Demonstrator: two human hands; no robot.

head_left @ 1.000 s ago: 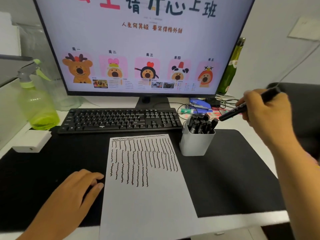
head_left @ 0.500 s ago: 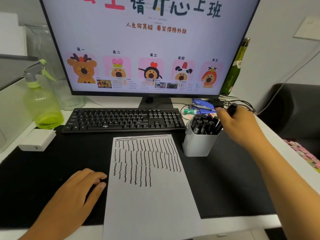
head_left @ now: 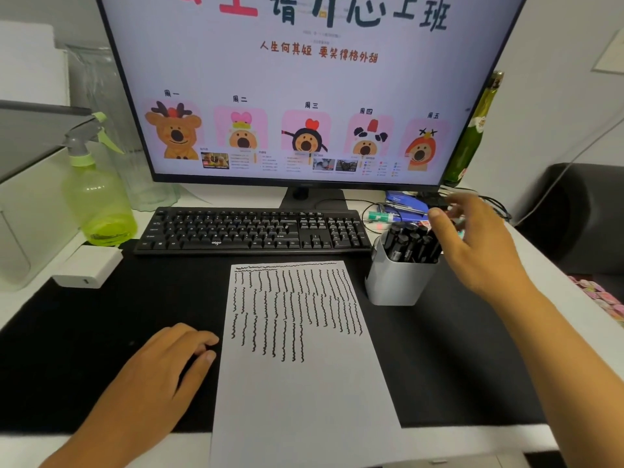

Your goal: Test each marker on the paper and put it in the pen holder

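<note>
Above pen holder [head_left: 398, 282] | right hand [head_left: 479, 244] now empty | markers [head_left: 410, 244] inside

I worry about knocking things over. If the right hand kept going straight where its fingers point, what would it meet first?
Probably the clutter behind the pen holder: the right hand points up-left toward the blue box and cables by the monitor base. Depth is unclear.

matt black felt-like mat [head_left: 456, 349], smooth white paper [head_left: 304, 400], glossy plastic pen holder [head_left: 395, 285].
</note>
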